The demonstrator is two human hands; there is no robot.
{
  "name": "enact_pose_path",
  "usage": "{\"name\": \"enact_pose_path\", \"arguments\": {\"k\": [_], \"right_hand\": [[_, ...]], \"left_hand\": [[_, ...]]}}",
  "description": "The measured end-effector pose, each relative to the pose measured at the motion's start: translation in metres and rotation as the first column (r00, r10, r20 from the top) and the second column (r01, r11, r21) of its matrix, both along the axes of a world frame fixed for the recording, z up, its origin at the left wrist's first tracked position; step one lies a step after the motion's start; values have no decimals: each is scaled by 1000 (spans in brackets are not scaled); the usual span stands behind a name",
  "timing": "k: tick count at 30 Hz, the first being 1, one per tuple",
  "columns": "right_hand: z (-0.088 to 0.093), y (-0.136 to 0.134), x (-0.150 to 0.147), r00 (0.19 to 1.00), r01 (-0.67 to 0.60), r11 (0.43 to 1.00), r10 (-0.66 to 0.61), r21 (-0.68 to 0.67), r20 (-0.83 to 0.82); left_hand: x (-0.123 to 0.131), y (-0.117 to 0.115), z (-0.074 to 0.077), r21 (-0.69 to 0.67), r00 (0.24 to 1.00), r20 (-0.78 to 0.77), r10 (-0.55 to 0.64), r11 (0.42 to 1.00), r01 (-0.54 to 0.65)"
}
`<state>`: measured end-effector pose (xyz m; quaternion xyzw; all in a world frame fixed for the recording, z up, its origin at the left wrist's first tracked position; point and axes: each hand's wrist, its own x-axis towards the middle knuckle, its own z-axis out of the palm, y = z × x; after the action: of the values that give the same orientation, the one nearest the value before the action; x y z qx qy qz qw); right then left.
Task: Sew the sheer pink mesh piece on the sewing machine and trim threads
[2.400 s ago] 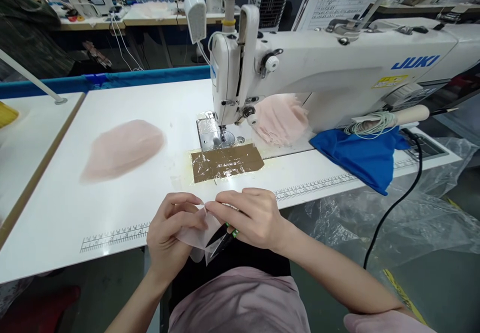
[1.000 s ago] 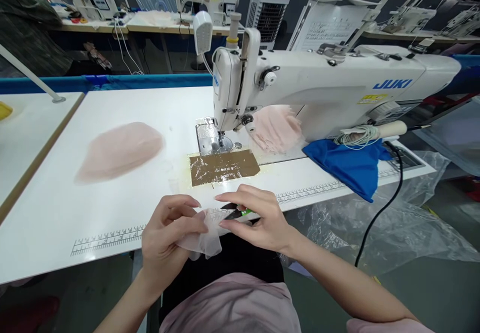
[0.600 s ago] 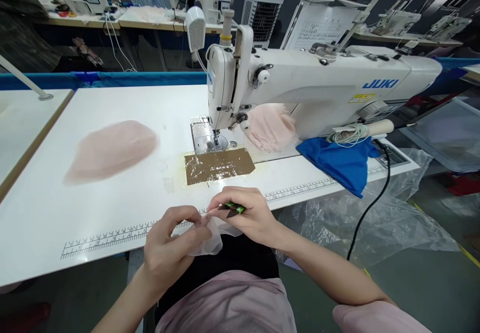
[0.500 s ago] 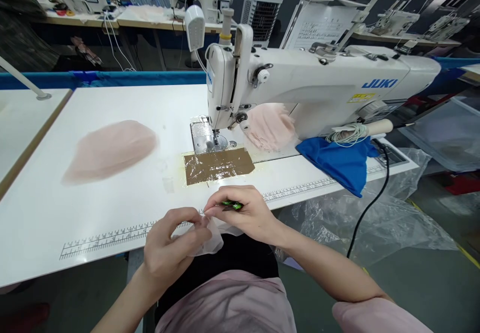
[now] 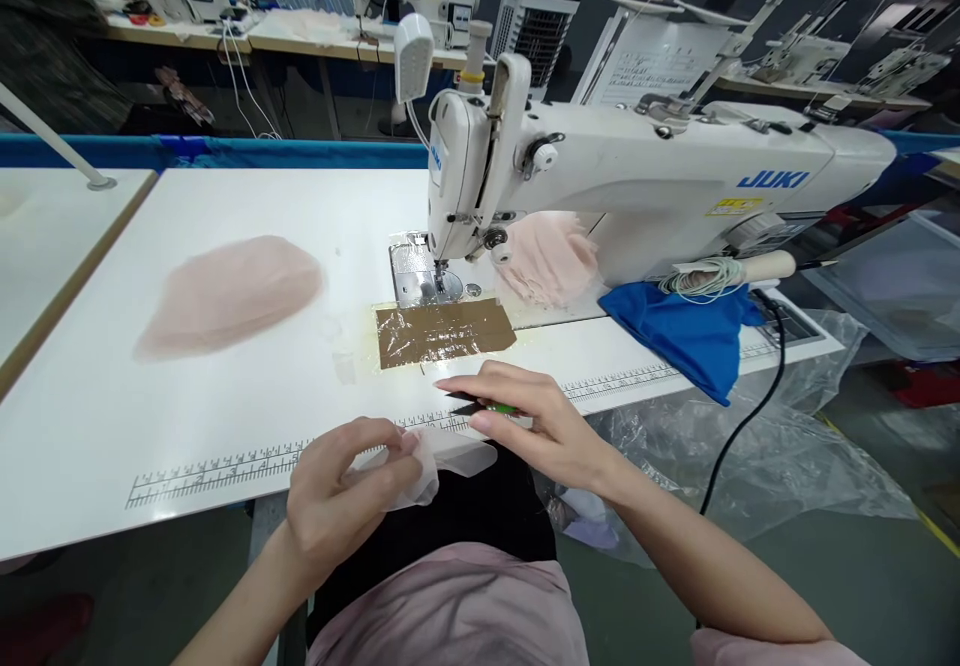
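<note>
We held sheer cloth in one hand and snips in the other

We set our clock face between the two hands, with twelve o'clock pointing away from the body. The sheer cloth was at the near edge of the white table, partly over the dark lap. Our left hand had it pinched between thumb and fingers; a small bunch spilled from the grip and a loose end ran out towards three o'clock, lower than the snips.

Our right hand held the snips, its thumb and index finger spread wide and the parted black blades pointing towards nine o'clock. The blades looked near the cloth but off it; how the handles sat in the palm was hidden.

At twelve o'clock stood the sewing machine, its needle end facing us. A pink stack lay under its arm at one o'clock, and a pink piece lay at ten.

We judged the step to be handwork on the cloth's edge, probably trimming. The next move, in our view, called for a steady left pinch and a clear edge before the blades came near; the thin loose end could easily have been nicked.
</note>
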<state>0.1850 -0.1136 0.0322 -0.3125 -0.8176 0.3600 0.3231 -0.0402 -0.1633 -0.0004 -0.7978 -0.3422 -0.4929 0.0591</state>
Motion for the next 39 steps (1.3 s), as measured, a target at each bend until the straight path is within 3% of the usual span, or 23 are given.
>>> {"name": "enact_pose_path", "arguments": {"k": [5,8,13,18,39], "right_hand": [[-8,-3,0,998,-38,981,26,188,62],[-10,-3,-3,996,-69,970,54,233,71],[-8,-3,-5,995,-85,968,72,234,64],[-5,-1,-1,997,-18,966,-3,256,82],[-3,0,-7,981,-123,951,74,284,180]], "left_hand": [[-2,-3,-1,-10,1000,5,-23,1000,23],[-1,-4,-1,-13,1000,6,-28,1000,28],[0,-3,2,-19,1000,1,-29,999,29],[-2,-3,3,-16,999,-12,-35,999,35],[6,-1,6,4,999,32,-42,999,42]]}}
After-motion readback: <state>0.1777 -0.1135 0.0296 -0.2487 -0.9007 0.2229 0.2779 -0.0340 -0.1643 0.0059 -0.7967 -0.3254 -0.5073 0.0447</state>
